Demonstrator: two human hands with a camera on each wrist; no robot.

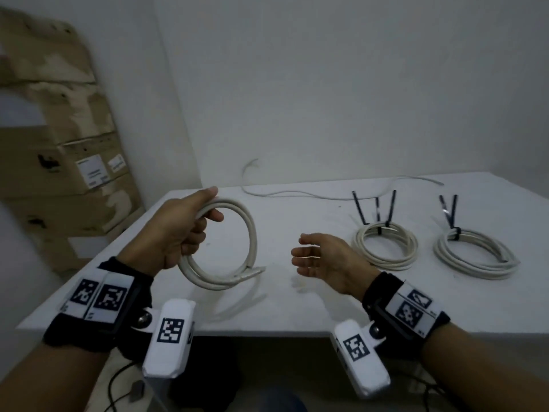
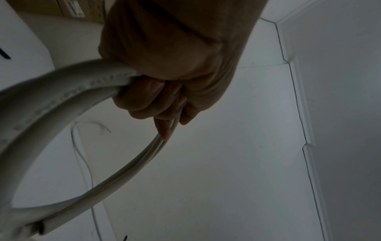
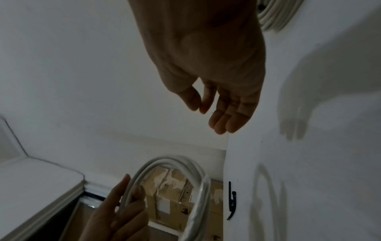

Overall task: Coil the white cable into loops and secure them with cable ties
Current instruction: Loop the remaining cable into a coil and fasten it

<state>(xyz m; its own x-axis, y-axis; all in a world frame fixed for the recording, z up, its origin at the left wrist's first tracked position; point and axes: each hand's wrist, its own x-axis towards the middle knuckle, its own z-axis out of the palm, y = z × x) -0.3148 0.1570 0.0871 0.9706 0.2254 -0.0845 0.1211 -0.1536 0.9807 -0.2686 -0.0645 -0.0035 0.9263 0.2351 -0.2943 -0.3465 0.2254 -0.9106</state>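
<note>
- The left hand (image 1: 175,230) grips a coiled loop of thick white round cable (image 1: 249,233), fingers curled round the bundled strands and the thumb laid over the top — the loop hangs upright above the white tabletop (image 1: 267,310), lifted clear of it, with its shadow below.
- In the left wrist view the fingers (image 2: 144,97) close round the strands and the cut end of the cable (image 2: 41,226) shows at the bottom of the loop.
- The right hand (image 1: 323,257) is empty, fingers relaxed and slightly spread, palm turned toward the left hand; it floats just right of the held loop, not touching it.
- Just beyond the right hand lies a flat coil of white cable (image 1: 386,248) bound with black cable ties (image 1: 380,212) whose tails stick up.
- Farther right of that hand lies a second tied white coil (image 1: 475,257) — its black ties (image 1: 451,215) cross in a V.
- A thin white wire (image 1: 297,193) trails across the tabletop beyond both hands.
- Stacked brown cardboard boxes (image 1: 59,162) stand to the left of the left hand, against the white wall (image 1: 326,84).
</note>
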